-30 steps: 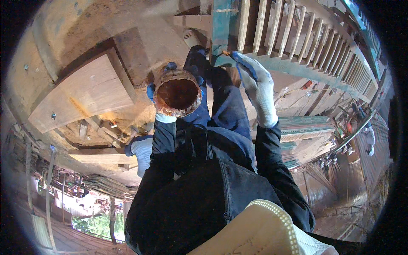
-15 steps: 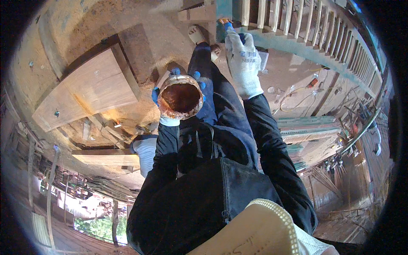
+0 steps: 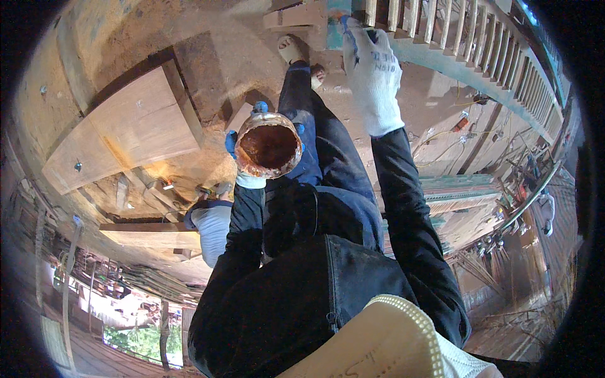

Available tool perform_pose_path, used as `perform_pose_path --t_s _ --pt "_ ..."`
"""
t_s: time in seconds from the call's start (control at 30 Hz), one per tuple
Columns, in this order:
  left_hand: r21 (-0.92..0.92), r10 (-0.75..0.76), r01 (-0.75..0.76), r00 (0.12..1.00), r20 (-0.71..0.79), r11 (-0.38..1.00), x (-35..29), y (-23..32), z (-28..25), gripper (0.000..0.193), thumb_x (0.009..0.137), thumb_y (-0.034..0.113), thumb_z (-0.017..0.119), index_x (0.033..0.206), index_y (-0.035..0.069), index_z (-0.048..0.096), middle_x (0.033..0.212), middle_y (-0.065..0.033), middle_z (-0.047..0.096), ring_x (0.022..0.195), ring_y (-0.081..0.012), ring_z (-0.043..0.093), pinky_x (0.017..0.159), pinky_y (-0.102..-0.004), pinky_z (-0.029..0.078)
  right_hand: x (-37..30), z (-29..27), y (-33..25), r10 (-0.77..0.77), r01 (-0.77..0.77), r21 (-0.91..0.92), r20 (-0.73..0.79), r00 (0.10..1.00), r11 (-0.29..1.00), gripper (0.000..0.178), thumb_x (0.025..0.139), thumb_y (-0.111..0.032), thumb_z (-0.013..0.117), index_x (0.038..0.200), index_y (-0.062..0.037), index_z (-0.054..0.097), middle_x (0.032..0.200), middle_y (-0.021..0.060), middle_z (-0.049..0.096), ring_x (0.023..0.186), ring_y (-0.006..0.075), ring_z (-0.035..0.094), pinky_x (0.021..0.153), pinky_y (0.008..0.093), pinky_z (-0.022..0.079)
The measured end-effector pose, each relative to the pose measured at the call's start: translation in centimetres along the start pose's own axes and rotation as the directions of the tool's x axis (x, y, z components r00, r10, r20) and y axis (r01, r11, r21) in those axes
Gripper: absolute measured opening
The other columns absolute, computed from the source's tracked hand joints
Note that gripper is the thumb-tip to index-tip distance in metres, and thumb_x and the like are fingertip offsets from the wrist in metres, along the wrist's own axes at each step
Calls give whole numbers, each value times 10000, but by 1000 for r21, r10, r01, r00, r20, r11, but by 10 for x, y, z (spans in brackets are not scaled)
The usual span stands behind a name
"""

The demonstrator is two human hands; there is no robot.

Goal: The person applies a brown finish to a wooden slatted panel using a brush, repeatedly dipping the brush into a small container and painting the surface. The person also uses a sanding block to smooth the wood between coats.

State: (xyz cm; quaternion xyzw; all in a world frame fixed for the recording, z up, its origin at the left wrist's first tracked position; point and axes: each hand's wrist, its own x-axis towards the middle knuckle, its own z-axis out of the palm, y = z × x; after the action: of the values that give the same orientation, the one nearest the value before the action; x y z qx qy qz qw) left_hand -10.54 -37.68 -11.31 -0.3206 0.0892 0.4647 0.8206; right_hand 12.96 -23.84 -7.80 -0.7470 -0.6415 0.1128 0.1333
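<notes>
My left hand (image 3: 232, 145), in a glove with blue fingertips, wraps round an upright round pot (image 3: 270, 146) in front of my body. The pot's rim is crusted, and reddish-brown matter coats its inside. My right hand (image 3: 373, 79), in a white glove with blue fingertips, reaches forward to the teal end board (image 3: 336, 34) of a slatted wooden frame (image 3: 450, 57). Its fingers are bent, the foremost against the board by an orange-brown smear (image 3: 338, 14). Whatever they may grip is hidden.
Curved wooden panels (image 3: 129, 129) lie to the left. Another person (image 3: 214, 230) in a light top is low at the left, near a wooden plank (image 3: 151, 236). On the right are a cable with an orange item (image 3: 462, 123) and stacked greenish boards (image 3: 457, 189).
My right hand has shifted slightly right and up along the teal board. The pale flat piece seen beside it is no longer visible. My left hand still holds the pot.
</notes>
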Motion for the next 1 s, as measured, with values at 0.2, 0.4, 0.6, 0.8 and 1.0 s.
perform_pose_path --t_s 0.2,0.4,0.6,0.8,1.0 --pt "64 79 -73 993 -85 995 -5 3 -7 818 752 519 727 1437 220 395 1507 -275 234 1357 -544 230 1020 -733 271 4 2 7 -84 80 69 65 994 994 239 913 -237 601 1138 -174 655 990 126 635 791 325 663 660 406 538" --pt "0 23 -23 999 -40 1000 0 1 -3 806 744 483 746 1425 208 414 1522 -267 206 1354 -545 236 1021 -730 273 -2 -3 11 -15 19 -60 73 997 998 248 909 -234 604 1141 -163 656 970 133 637 774 322 665 646 402 545" --pt "54 27 -23 998 -63 998 6 2 4 801 750 488 744 1424 200 421 1524 -282 178 1363 -533 227 1024 -722 280 -5 0 18 -3 2 -24 -39 999 1000 242 903 -241 610 1127 -167 662 899 120 626 696 319 653 582 410 534" --pt "27 20 -19 999 -26 999 7 1 5 803 764 506 723 1434 194 410 1532 -285 140 1362 -537 224 1016 -732 278 -20 14 11 115 -114 -23 60 992 993 325 894 -192 595 1218 -180 575 971 201 547 673 353 627 536 455 517" --pt "56 42 -37 995 -89 998 5 6 7 784 771 492 717 1434 203 413 1534 -287 134 1361 -544 218 1016 -739 267 -21 18 4 193 -193 -4 -23 981 981 277 911 -195 598 1181 -133 616 990 192 586 787 354 630 652 438 507"
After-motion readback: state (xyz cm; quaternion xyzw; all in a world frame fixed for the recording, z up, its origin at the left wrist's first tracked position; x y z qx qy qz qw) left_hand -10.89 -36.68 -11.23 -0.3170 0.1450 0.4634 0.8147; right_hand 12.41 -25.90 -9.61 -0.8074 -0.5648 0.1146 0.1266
